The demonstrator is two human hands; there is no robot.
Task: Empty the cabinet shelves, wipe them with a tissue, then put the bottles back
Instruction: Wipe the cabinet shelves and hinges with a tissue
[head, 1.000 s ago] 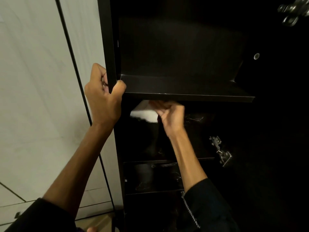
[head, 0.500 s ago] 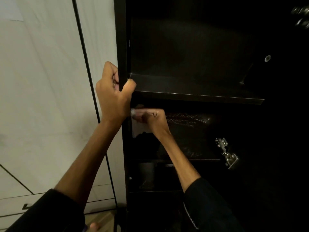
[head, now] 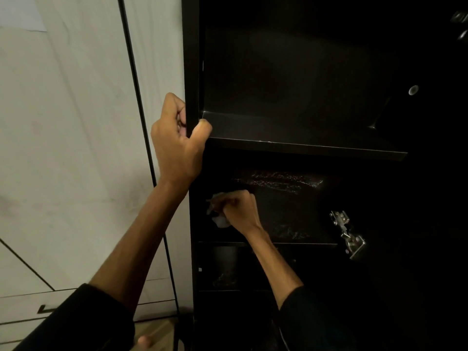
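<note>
White tissue (head: 219, 219) bunched in the right hand (head: 239, 207); press flat, sweep the shelf (head: 291, 224) corner; left hand (head: 177, 143) clamps the cabinet edge (head: 190, 72)

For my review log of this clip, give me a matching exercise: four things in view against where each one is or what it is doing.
Things:
1. left hand
2. right hand
3. tissue
4. hinge

States:
A. crumpled, white, held in a hand
B. metal, on the right inside the cabinet
C. grips the cabinet's front edge
D. holds the tissue under the upper shelf

Pairs: 1-C, 2-D, 3-A, 4-B
</note>
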